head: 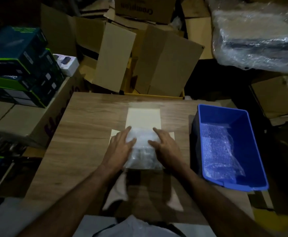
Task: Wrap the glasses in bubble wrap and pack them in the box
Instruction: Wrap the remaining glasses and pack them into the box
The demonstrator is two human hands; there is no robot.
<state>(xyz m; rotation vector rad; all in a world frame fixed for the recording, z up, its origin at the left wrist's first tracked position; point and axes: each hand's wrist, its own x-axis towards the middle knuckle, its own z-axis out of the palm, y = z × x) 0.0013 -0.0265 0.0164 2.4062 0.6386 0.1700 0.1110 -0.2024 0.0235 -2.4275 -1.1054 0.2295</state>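
A bubble-wrapped bundle (142, 149) lies on an unfolded flat cream box (143, 118) in the middle of the wooden table (81, 134). Dark shapes show faintly through the wrap; the glasses themselves cannot be made out. My left hand (121, 146) presses on the bundle's left side with fingers spread over it. On the bundle's right side, my right hand (165, 146) presses the same way. The box flaps stick out to the left, right and far side of the bundle.
A blue plastic bin (208, 117) stands at the table's right, with bubble wrap (220, 147) lying in it. Stacked product boxes (16, 65) sit at the left. Open cardboard cartons (139, 62) crowd behind the table, and a plastic-wrapped pile (259, 35) lies at the upper right.
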